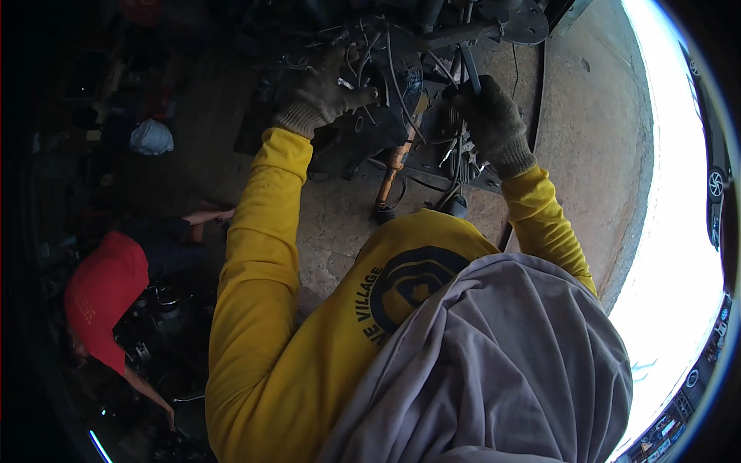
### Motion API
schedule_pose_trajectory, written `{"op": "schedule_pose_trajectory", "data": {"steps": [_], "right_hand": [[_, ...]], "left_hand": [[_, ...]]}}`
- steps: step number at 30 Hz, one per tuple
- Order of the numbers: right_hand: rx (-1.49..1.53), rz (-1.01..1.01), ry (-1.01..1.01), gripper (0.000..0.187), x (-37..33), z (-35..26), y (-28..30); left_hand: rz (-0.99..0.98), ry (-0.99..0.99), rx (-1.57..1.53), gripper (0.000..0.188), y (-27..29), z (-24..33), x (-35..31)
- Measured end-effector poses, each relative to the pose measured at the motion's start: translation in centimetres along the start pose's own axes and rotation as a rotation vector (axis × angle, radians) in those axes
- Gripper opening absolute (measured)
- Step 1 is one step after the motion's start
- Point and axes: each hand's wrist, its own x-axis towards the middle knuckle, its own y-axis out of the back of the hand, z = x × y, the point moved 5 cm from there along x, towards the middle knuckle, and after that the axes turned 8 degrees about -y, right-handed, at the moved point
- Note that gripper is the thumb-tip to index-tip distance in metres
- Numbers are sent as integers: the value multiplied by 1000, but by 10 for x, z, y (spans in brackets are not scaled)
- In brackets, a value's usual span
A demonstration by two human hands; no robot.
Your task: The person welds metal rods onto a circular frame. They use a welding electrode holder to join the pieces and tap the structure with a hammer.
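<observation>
In a knitted work glove, my right hand [494, 123] is closed around a flat grey metal tool [469, 68]. The tool's bar points away from me toward a dark metal arm of the machinery; its exact kind does not show. My left hand [320, 96], also gloved, is at the left side of the dark machinery [370, 127], among loose cables [394, 73]. Its thumb points right and its fingers curl away into shadow, around something I cannot make out. Between my hands a worn orange cylinder [396, 160] slants down toward me.
A round dark metal plate [526, 23] juts out at the far right. On the left, a person in a red shirt [108, 285] bends over dark machine parts [166, 301]. A white bag [151, 137] lies beyond them. Concrete floor [594, 131] runs along the right toward bright daylight.
</observation>
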Motion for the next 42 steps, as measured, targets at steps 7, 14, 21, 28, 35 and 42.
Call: {"op": "schedule_pose_trajectory", "data": {"steps": [7, 14, 21, 28, 35, 42], "right_hand": [[490, 373, 136, 28, -8, 21, 76], [495, 364, -308, 16, -60, 102, 88], [377, 143, -511, 17, -90, 151, 43], [260, -46, -426, 21, -68, 143, 18], [98, -169, -452, 25, -65, 140, 6], [1, -214, -334, 26, -79, 145, -5]], "left_hand": [[215, -60, -48, 60, 46, 83, 32], [548, 52, -374, 35, 84, 81, -97], [746, 432, -167, 37, 46, 101, -193], [866, 804, 167, 48, 12, 147, -225], [1066, 1052, -53, 63, -36, 159, -249], [1197, 1234, -268, 71, -75, 152, -254]]}}
